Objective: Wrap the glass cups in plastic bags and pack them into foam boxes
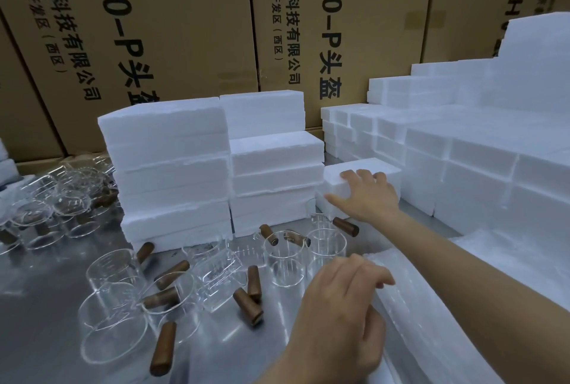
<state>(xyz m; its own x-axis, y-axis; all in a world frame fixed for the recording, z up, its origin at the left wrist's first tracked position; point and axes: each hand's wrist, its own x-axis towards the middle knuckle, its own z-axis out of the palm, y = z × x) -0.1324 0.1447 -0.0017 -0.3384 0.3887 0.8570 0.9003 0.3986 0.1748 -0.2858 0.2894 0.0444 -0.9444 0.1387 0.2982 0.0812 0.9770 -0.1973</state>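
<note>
My right hand (367, 195) reaches forward onto a small white foam box (390, 172) standing on the table. Its fingers lie over the box's front top edge and the thumb is spread against the front face. My left hand (339, 303) hovers low in front of me, fingers loosely curled, with the fingertips touching the edge of a stack of clear plastic bags (438, 300) at the right. Several glass cups (285, 260) with brown wooden handles (248, 306) stand and lie on the metal table (40, 322) left of my hands.
Two stacks of shut foam boxes (172, 167) rise behind the cups. A big stepped pile of foam boxes (481, 152) fills the right side. More glass cups (61, 198) crowd the far left. Large cardboard cartons (191, 19) wall off the back.
</note>
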